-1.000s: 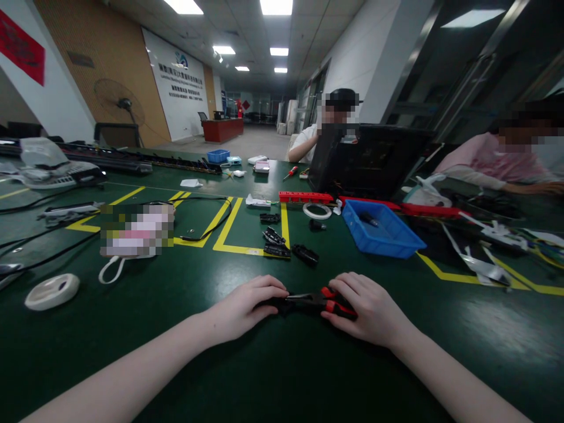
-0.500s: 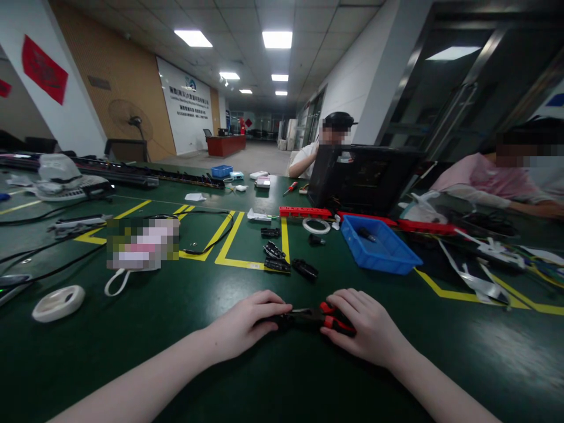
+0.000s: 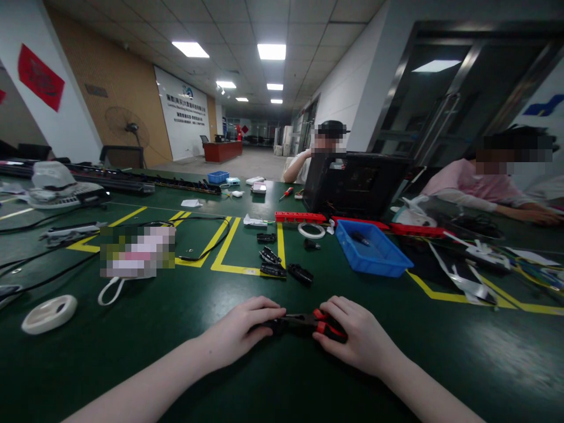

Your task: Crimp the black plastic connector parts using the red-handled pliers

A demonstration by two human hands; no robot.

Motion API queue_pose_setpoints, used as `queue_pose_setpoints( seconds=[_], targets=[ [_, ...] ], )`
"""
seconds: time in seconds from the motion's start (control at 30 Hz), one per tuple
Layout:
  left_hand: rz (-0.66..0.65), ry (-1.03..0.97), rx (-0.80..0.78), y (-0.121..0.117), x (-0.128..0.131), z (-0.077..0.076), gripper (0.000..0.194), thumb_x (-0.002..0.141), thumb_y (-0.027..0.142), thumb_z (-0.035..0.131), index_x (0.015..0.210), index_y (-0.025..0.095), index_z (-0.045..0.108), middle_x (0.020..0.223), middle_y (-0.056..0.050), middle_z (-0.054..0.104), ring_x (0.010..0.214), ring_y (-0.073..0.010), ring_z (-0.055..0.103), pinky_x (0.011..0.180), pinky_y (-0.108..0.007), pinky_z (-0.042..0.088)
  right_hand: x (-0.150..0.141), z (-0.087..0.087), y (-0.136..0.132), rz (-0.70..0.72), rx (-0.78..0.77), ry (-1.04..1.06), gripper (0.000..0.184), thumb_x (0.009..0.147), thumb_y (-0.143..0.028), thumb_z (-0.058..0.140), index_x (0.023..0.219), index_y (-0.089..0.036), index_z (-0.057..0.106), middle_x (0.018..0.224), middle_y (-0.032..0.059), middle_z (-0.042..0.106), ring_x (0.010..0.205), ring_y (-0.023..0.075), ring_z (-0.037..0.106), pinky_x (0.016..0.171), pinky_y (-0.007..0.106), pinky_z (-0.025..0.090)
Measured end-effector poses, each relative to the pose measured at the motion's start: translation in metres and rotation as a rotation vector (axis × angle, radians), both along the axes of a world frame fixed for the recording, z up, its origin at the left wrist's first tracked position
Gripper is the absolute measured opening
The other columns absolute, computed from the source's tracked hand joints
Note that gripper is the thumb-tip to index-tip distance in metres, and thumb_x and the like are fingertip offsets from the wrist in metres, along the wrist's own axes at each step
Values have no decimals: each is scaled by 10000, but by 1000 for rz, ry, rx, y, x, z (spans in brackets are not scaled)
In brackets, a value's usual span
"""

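My right hand (image 3: 352, 329) is closed round the red and black handles of a pair of pliers (image 3: 309, 320). The pliers' jaws point left, toward my left hand (image 3: 251, 323). Between the thumb and fingers of that hand is a small black part (image 3: 275, 325), mostly covered by the fingers. The jaw tips meet or overlap this part; whether they grip it I cannot tell. Beyond my hands lie several similar black plastic pieces (image 3: 270, 256), among them a rounded black one (image 3: 301, 274).
A blue tray (image 3: 374, 264) with a dark item inside stands right of the black pieces. Behind are a white ring (image 3: 311, 230), a red strip (image 3: 299, 217) and a black case (image 3: 356, 185). A white tape roll (image 3: 49, 314) lies at left. Two people sit across the table.
The camera view has shifted slightly, so the scene sits a little lower and further left. Both hands keep their grips, with the pliers' jaws still at the black part.
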State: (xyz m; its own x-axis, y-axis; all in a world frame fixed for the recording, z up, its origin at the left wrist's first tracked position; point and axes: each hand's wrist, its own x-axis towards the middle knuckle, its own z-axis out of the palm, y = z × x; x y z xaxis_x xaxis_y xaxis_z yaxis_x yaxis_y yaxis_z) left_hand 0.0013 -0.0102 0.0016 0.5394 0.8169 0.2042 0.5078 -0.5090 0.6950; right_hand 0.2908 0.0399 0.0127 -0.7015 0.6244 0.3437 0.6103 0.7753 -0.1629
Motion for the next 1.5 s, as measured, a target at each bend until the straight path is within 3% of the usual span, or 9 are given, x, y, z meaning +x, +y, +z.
queue_pose_setpoints(
  seconds=[0.3,0.43,0.6,0.87,1.2,1.5],
  targets=[
    [13,24,36,-6,3,5,453,986,121,508,1408,286,500,1361,-60,569,1246,-219,524,1090,-427,455,4,-3,6,43,155,8,303,846,-408,676,1020,-168,616,952,104,679,803,226,635,699,365,531],
    [43,24,47,-6,4,2,519,954,156,572,1440,282,440,1364,-81,539,1220,-240,539,1056,-431,479,6,-4,5,53,185,43,312,860,-412,663,1046,-167,611,976,116,682,824,227,640,714,365,534],
    [122,82,6,-9,8,3,538,979,246,557,1480,271,361,1257,-91,578,1111,-252,608,957,-416,518,2,-2,3,55,179,79,333,858,-434,677,1056,-177,606,971,109,685,817,223,652,696,351,541],
    [105,169,-6,-7,7,4,639,916,383,666,1475,248,388,1195,-90,588,991,-249,637,826,-355,526,0,-8,4,58,180,78,308,819,-380,704,1033,-185,598,954,95,674,793,219,647,693,354,540],
    [92,195,125,-7,5,-1,587,958,271,564,1506,237,358,1174,-89,597,938,-214,630,801,-329,532,-6,0,-4,11,11,49,262,817,-350,701,987,-200,571,915,73,648,776,213,634,656,341,530],
    [40,120,28,-8,2,7,500,1001,383,522,1475,250,433,1100,-67,634,926,-215,632,786,-317,502,-4,-2,-4,-16,2,14,307,725,-183,675,1015,-202,575,967,74,657,834,230,623,720,373,534]
  ],
)
